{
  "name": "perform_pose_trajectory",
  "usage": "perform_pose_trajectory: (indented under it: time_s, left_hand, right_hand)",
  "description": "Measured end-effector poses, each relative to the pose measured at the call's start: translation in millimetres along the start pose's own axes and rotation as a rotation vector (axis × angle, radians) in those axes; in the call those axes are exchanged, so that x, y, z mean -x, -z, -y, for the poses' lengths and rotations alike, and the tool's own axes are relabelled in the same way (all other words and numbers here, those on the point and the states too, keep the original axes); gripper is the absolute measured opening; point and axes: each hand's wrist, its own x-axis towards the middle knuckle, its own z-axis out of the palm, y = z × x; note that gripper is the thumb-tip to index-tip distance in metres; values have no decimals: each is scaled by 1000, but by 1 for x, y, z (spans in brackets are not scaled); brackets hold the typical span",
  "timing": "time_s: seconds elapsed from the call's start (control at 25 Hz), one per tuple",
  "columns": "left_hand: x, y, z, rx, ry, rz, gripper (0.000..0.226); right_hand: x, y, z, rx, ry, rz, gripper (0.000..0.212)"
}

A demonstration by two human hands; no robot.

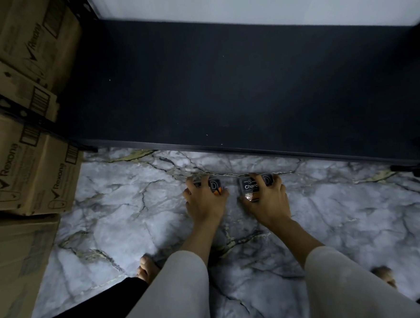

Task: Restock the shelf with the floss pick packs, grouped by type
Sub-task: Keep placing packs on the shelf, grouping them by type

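Two small black floss pick packs sit low over the marble floor, just in front of the dark shelf board (224, 88). My left hand (203, 201) grips the left pack (216, 186), which shows an orange patch at its corner. My right hand (269, 199) grips the right pack (250, 188), whose label reads "Charc...". Fingers cover much of both packs. The two hands are side by side, a short gap between them. Nothing lies on the shelf board.
Stacked brown cardboard boxes (23, 167) printed "Rexona" fill the left side beside the black shelf frame. A white wall (267, 3) backs the shelf. My bare feet (147, 268) stand on the grey marble floor (133, 214) below my arms.
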Motion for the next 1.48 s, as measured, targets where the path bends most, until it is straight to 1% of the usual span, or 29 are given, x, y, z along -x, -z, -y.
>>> perform_pose_trajectory:
  time_s: [0.16,0.36,0.56,0.72,0.92,1.04,1.12,1.28,1.48]
  left_hand:
    - [15,27,-2,16,-20,-27,61]
    - [59,98,-29,31,-91,-114,61]
    - [130,197,-71,24,-238,-225,62]
    - [195,273,-102,62,-405,-383,64]
    - [268,347,-139,109,-595,-575,63]
    - [304,379,-163,176,-708,-681,63]
    - [323,394,-185,230,-776,-713,62]
    - [350,414,-246,323,-921,-739,61]
    - [362,422,-339,346,-1018,-727,65]
  right_hand:
    - [14,19,12,-10,21,-39,67]
    - [52,91,40,-69,68,-131,70]
    - [118,191,73,-120,171,-334,71]
    - [178,269,99,-166,274,-535,72]
    - [245,354,123,-228,416,-773,68]
    - [276,403,128,-262,449,-899,69]
    - [289,435,126,-283,452,-972,70]
    - [297,501,107,-303,407,-1078,72]
    - [273,574,77,-272,317,-1206,69]
